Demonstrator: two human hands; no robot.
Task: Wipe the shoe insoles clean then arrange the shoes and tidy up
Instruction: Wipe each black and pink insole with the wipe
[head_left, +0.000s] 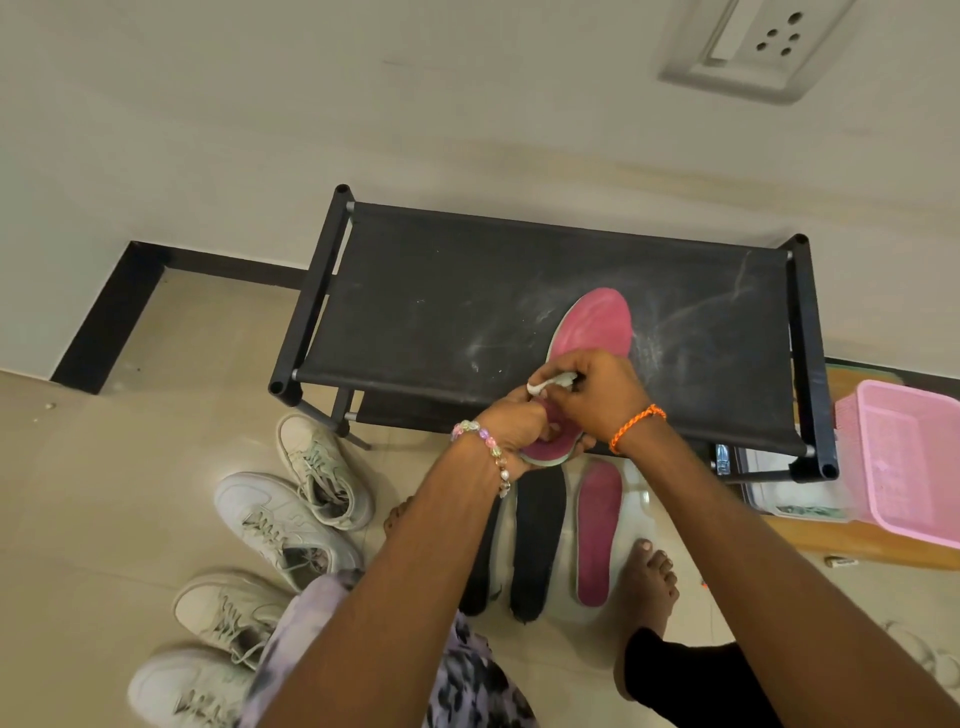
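A pink insole (592, 325) lies tilted over the front edge of the black shoe rack (441, 291). My left hand (511, 434) grips its heel end from below. My right hand (589, 392) pinches a small white wipe (553, 382) and presses it on the middle of the insole. On the floor below lie a second pink insole (597, 535) and two black insoles (537, 540), partly hidden by my left arm. Several white sneakers (280, 519) stand on the floor at the left.
The rack's dusty fabric top stands against the wall. A pink plastic basket (909, 462) sits on a low wooden surface to the right. My bare feet (647, 582) stand beside the insoles. A wall socket (763, 41) is above.
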